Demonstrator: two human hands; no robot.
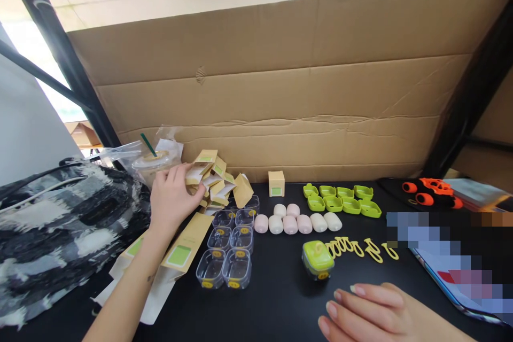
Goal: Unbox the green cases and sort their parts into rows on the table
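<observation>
My left hand reaches to the back left and its fingers close on a small kraft paper box in a loose pile of such boxes. My right hand rests flat on the black table near the front edge, holding nothing, fingers together and pointing left. Just beyond it stands a closed clear case with a green lid. Several empty clear cases sit in two rows between my hands.
Pink oval pieces, green lids, yellow clips and one assembled kraft box lie mid-table. A lidded drink cup and a black-and-white bag sit left. Flat kraft sleeves lie under my left forearm. A cardboard wall stands behind.
</observation>
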